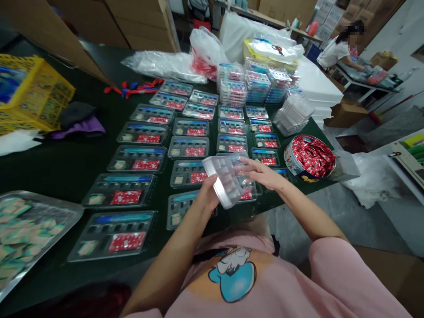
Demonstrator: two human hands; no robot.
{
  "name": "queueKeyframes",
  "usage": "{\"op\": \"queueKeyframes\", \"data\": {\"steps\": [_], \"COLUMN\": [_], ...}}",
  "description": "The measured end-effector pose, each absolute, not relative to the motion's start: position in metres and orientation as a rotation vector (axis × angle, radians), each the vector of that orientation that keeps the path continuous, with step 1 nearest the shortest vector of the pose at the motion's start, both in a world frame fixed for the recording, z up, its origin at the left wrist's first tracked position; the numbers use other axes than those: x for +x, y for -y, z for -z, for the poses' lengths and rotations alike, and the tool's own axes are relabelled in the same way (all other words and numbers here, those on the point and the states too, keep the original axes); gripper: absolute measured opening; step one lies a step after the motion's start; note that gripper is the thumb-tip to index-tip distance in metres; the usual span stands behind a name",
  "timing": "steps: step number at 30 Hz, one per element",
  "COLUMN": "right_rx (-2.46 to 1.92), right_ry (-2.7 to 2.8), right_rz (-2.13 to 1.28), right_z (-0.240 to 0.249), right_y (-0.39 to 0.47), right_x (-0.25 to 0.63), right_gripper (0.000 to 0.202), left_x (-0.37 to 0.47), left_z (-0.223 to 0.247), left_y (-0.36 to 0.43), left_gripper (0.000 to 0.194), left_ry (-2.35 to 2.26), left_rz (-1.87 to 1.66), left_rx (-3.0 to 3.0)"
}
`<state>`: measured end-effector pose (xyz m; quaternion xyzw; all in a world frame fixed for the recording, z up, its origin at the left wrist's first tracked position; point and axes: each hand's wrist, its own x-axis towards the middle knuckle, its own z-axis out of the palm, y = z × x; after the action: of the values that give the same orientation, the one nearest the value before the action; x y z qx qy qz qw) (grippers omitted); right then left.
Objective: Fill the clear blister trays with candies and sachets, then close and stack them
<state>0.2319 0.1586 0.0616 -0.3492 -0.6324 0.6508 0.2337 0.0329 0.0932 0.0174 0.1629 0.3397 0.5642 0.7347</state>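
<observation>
A small stack of clear plastic trays (225, 179) is tilted up in front of me, over the near edge of the table. My left hand (209, 194) grips its lower left side, thumb on the edge. My right hand (263, 173) is at the stack's right side with its fingers stretched out; whether the fingertips touch the plastic is hard to see. Beneath and around lie rows of filled clear trays (124, 190), each with a blue pen, a red patterned packet and a small pale block. Some of these are partly hidden behind my hands.
Right of the rows stands a round tin (289, 157) of red packets, near more nested empty trays (293, 115). Stacked filled packs (233, 86) rise at the back. A metal tray (71, 212) of pale blocks and a yellow basket (49, 84) sit left. Another person (334, 53) works far right.
</observation>
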Motion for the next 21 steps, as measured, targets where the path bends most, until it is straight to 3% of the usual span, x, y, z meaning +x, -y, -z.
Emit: {"op": "queueKeyframes", "data": {"steps": [6,12,21], "right_rx": [-1.255,-1.649,-1.818], "right_ry": [2.029,2.168,2.288], "right_rz": [-1.145,-0.169,0.060], "right_z": [-0.064,-0.056,-0.003], "right_y": [-0.222,-0.344,-0.419], "right_x": [0.273,0.307,0.292], "right_gripper": [0.037,0.053,0.050], "left_x": [0.027,0.018,0.004], "left_z": [-0.012,-0.008,0.004], "left_y": [-0.104,-0.109,-0.110], "left_gripper": [0.058,0.059,0.054], "left_ry": [-0.766,-0.732,-0.657], "left_rz": [-1.235,-1.246,-1.186], "left_rx": [0.313,0.206,0.152]}}
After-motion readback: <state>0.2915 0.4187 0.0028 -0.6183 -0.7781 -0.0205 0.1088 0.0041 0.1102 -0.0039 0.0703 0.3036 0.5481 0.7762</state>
